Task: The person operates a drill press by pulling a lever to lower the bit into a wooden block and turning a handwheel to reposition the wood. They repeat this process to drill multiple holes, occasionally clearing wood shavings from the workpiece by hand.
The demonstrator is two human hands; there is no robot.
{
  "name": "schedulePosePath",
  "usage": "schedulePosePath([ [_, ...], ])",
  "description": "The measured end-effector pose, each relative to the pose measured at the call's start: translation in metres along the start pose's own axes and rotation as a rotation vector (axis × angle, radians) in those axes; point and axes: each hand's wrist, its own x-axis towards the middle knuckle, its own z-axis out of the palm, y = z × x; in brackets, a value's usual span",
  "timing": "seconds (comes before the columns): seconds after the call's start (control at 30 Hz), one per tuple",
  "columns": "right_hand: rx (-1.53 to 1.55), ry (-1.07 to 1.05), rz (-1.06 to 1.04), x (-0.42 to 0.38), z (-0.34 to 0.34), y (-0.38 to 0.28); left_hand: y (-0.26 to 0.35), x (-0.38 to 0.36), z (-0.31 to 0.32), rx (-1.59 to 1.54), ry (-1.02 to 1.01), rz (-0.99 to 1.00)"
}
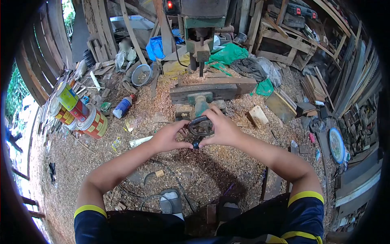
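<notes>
Both my hands are on a dark round handwheel [201, 132] in front of a green vise. My left hand [168, 136] curls around the wheel's left side, with its thumb reaching to a black knob [196, 144] at the lower edge. From the right, my right hand [223, 127] wraps the rim, fingers over the top and thumb beside the knob. Behind the wheel, the vise's green screw housing [200, 105] meets a dark wooden jaw block [203, 94]. Above the block hangs a drilling machine [203, 24] with its bit [201, 69] pointing down.
Wood shavings cover the floor. Stacked paint cans [96, 124] and a blue bottle [122, 107] are on the left. A wood block [257, 116] lies right of the vise. A black cable [178, 183] runs near my feet. Scrap boards [317, 87] line the right side.
</notes>
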Motion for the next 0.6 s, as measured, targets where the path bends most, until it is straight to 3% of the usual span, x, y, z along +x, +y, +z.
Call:
schedulePosePath([
  [0.07, -0.066, 0.06, -0.019, 0.0, 0.004, 0.001, -0.011, 0.001, 0.003, -0.001, 0.03, 0.102],
  [0.6, -0.209, -0.007, 0.1, 0.002, -0.002, -0.015, -0.01, -0.001, 0.0, 0.015, 0.014, 0.091],
])
